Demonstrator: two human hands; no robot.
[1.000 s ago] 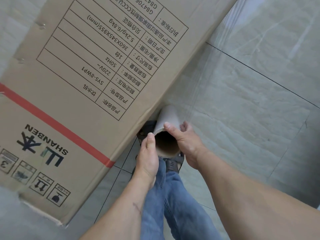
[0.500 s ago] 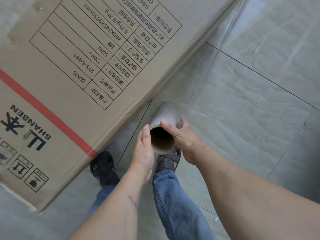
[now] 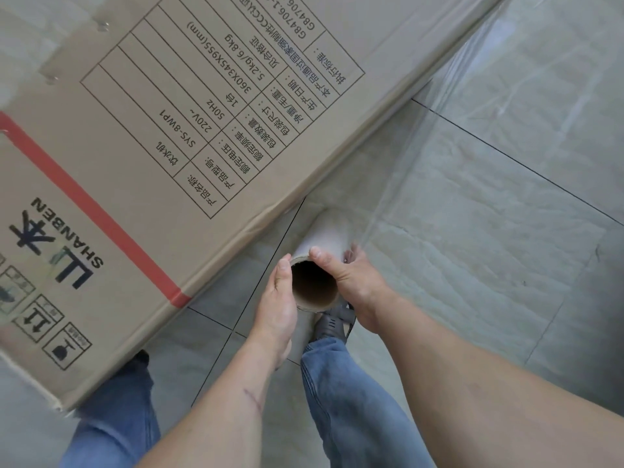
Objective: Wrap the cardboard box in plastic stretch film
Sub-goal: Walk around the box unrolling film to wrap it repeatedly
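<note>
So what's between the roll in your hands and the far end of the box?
In the head view, clear film spans from the roll to the box, above floor tiles.

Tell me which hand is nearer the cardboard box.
Left. The left hand grips the film roll on the side facing the cardboard box; the right hand grips the roll's far side.

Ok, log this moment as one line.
both hands grip film roll | left hand, right hand at core end | film sheet stretched to cardboard box

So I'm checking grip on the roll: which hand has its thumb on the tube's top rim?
The right hand: its thumb lies over the roll rim; the left hand cups the side.
</note>
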